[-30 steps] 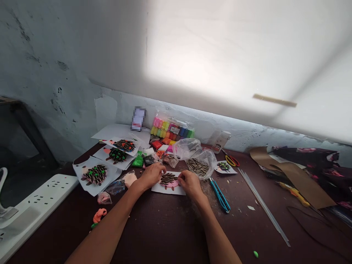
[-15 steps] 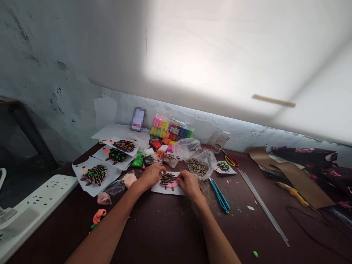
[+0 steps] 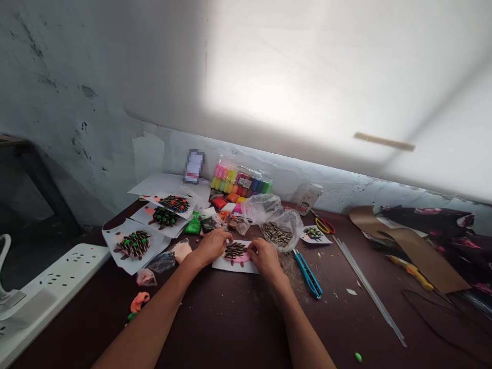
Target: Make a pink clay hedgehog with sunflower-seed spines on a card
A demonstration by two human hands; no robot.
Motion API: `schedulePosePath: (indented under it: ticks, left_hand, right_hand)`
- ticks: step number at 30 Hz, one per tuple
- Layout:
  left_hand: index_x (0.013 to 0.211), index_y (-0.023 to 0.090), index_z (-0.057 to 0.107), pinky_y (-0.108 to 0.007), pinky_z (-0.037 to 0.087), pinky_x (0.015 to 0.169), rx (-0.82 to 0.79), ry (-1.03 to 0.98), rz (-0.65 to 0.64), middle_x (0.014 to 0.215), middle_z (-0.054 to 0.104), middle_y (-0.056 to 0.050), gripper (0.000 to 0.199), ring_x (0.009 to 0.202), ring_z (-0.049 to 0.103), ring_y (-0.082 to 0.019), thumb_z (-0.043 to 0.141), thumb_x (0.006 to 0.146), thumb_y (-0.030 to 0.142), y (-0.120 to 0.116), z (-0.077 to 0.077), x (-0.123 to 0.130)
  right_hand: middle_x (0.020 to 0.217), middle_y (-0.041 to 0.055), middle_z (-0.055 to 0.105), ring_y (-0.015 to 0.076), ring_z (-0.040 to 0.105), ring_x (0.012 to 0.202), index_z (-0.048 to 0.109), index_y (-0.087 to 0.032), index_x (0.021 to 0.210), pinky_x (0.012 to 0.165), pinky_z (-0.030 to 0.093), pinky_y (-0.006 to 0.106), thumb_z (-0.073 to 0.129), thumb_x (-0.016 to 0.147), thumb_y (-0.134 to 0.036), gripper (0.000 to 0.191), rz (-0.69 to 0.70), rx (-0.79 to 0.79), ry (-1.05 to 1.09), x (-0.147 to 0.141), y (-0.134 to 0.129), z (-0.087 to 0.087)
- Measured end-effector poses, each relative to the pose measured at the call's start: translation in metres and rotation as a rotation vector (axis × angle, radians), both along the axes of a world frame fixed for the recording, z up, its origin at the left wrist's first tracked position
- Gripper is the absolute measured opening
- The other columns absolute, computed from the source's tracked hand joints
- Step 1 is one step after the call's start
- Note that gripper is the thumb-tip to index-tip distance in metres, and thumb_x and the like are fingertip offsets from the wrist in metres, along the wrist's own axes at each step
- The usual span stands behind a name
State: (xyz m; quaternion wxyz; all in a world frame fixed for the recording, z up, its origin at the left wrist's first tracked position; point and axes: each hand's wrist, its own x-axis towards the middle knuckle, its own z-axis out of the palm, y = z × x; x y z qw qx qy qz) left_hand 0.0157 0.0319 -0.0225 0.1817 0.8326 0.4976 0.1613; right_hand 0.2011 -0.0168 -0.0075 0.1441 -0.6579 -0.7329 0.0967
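Observation:
A white card (image 3: 225,266) lies flat on the table, bearing a hedgehog of pink clay (image 3: 242,258) with dark striped sunflower seeds (image 3: 234,250) stuck in it like spines. My left hand (image 3: 212,247) is bent over the card's left side, fingers closed together at the seeds' edge. At the right edge of the pink clay, my right hand (image 3: 265,258) has its thumb and forefinger pinched. What either hand's fingertips hold, if anything, is too small to see. An open plastic bag of sunflower seeds (image 3: 277,234) sits just beyond my right hand.
Finished-looking hedgehog cards (image 3: 134,245) lie at the left, near a white power strip (image 3: 57,287). Clay packs (image 3: 242,179) stand at the back. To the right are a blue cutter (image 3: 308,275), scissors (image 3: 325,224), clear sticks (image 3: 369,292) and a glue gun (image 3: 413,274).
Both hands keep almost the same places at the card. The whole view has shifted very slightly; nothing else visibly moves.

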Motion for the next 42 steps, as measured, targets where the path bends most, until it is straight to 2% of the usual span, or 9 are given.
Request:
schedulePosePath:
  ticks: [7, 13, 20, 28, 35, 42]
  left_hand:
    - [0.096, 0.019, 0.071, -0.026, 0.043, 0.078, -0.003, 0.007, -0.009, 0.095, 0.064, -0.007, 0.03, 0.091, 0.06, -0.019, 0.047, 0.082, 0.006, 0.0, 0.0, 0.0]
    - [0.093, 0.019, 0.071, -0.025, 0.043, 0.076, -0.006, -0.004, -0.005, 0.094, 0.064, -0.007, 0.029, 0.09, 0.061, -0.018, 0.047, 0.082, 0.006, 0.001, -0.001, 0.0]
    - [0.095, 0.019, 0.071, -0.025, 0.043, 0.076, -0.019, -0.01, 0.003, 0.094, 0.064, -0.007, 0.03, 0.09, 0.06, -0.018, 0.048, 0.081, 0.006, 0.001, -0.001, 0.0]
    - [0.094, 0.019, 0.071, -0.025, 0.043, 0.077, 0.007, -0.008, -0.005, 0.094, 0.064, -0.007, 0.03, 0.09, 0.06, -0.018, 0.047, 0.081, 0.006, 0.002, -0.005, 0.0]
    - [0.093, 0.02, 0.071, -0.025, 0.043, 0.077, 0.008, -0.017, -0.003, 0.094, 0.064, -0.007, 0.031, 0.089, 0.061, -0.018, 0.047, 0.08, 0.005, 0.001, -0.004, 0.0]
    - [0.095, 0.019, 0.07, -0.025, 0.043, 0.078, 0.001, 0.002, -0.004, 0.095, 0.065, -0.007, 0.03, 0.092, 0.06, -0.019, 0.048, 0.08, 0.006, 0.001, -0.003, 0.0]
  right_hand:
    - [0.086, 0.0026, 0.065, 0.0133, 0.057, 0.079, 0.068, -0.019, 0.082, 0.066, 0.033, 0.022, 0.058, 0.081, -0.015, 0.012, -0.026, 0.014, 0.02, 0.005, 0.001, 0.006]
    - [0.086, 0.0043, 0.069, 0.0158, 0.059, 0.08, 0.069, -0.019, 0.081, 0.063, 0.031, 0.024, 0.054, 0.08, -0.015, 0.016, -0.228, -0.05, -0.095, 0.031, 0.001, 0.019]
    - [0.088, 0.0035, 0.071, 0.0167, 0.06, 0.081, 0.069, -0.02, 0.083, 0.06, 0.029, 0.023, 0.06, 0.076, -0.021, 0.012, -0.237, -0.15, -0.146, 0.038, -0.002, 0.025]
    - [0.108, 0.0075, 0.067, 0.0189, 0.06, 0.1, 0.066, -0.024, 0.113, 0.071, 0.035, 0.025, 0.042, 0.088, -0.013, 0.036, -0.212, -0.091, -0.263, 0.032, 0.001, 0.012]
    - [0.102, 0.0073, 0.067, 0.0194, 0.059, 0.098, 0.068, -0.02, 0.1, 0.071, 0.036, 0.024, 0.048, 0.089, -0.019, 0.023, -0.225, -0.104, -0.337, 0.03, 0.004, 0.011]
    - [0.103, 0.0109, 0.064, 0.0196, 0.059, 0.097, 0.063, -0.016, 0.101, 0.074, 0.037, 0.026, 0.04, 0.094, -0.02, 0.025, -0.231, -0.061, -0.398, 0.029, 0.006, 0.003]
